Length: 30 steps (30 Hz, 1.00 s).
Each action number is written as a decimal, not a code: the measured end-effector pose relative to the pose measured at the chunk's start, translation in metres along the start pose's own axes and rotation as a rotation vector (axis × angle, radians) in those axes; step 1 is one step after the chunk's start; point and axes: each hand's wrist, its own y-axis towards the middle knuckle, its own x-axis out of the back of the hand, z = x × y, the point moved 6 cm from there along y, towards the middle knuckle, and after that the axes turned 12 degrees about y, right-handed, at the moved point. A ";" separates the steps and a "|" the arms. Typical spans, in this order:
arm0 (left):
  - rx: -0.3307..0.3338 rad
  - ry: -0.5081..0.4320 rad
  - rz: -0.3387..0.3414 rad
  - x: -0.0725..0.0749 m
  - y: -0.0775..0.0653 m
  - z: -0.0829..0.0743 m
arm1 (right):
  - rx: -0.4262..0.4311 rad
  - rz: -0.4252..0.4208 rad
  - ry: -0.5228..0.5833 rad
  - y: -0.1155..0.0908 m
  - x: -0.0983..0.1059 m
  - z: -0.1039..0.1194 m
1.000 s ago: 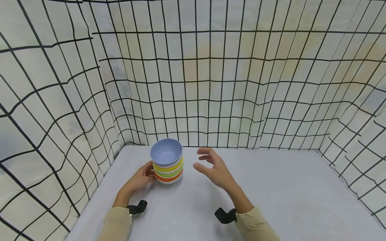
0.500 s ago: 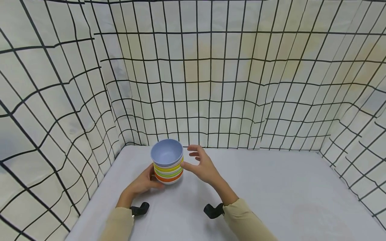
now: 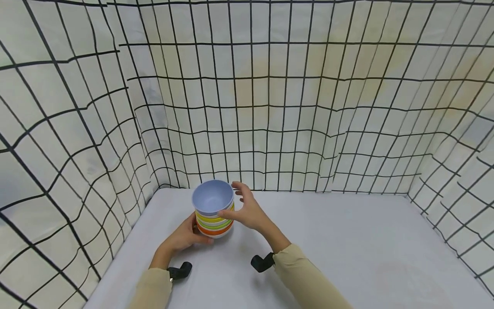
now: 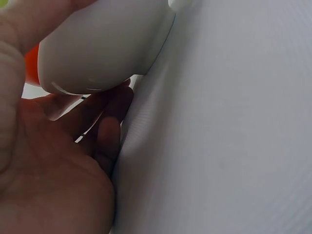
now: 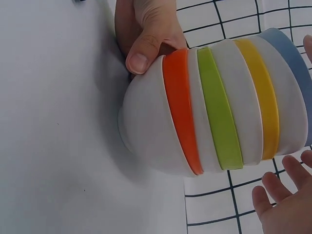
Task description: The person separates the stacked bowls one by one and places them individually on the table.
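Note:
A stack of nested bowls stands on the white tabletop, white outside with coloured rims. On top sits the blue bowl (image 3: 213,197); under it come the yellow bowl (image 5: 258,87), the green bowl (image 5: 219,112) and, lowest, the orange bowl (image 5: 181,112). My left hand (image 3: 184,235) holds the lowest bowl low down, thumb in front and fingers round its far side. My right hand (image 3: 251,212) is spread around the right of the blue bowl, its thumb before the rim; the right wrist view shows its fingers (image 5: 278,187) apart from the bowls.
A white cloth tabletop (image 3: 347,240) extends to the right of the stack. White walls with a black grid (image 3: 285,107) close off the back and both sides, the back one just behind the bowls. A black wrist camera (image 3: 262,262) is on the right wrist.
My right hand has moved left, from apart to beside the top bowl, its thumb now overlapping the stack. My left thumb has come round the front of the lowest bowl. The stack stays in place.

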 end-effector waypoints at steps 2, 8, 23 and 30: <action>-0.003 0.006 -0.004 0.000 0.000 -0.001 | -0.002 0.011 0.004 0.003 -0.002 0.000; -0.007 0.027 -0.019 -0.001 0.002 0.000 | -0.025 0.030 0.039 0.010 -0.010 -0.003; -0.004 0.042 -0.044 -0.003 0.001 0.003 | -0.032 0.044 0.047 0.021 -0.020 -0.008; -0.015 0.037 -0.045 -0.003 0.002 0.002 | -0.040 0.040 0.033 0.023 -0.021 -0.011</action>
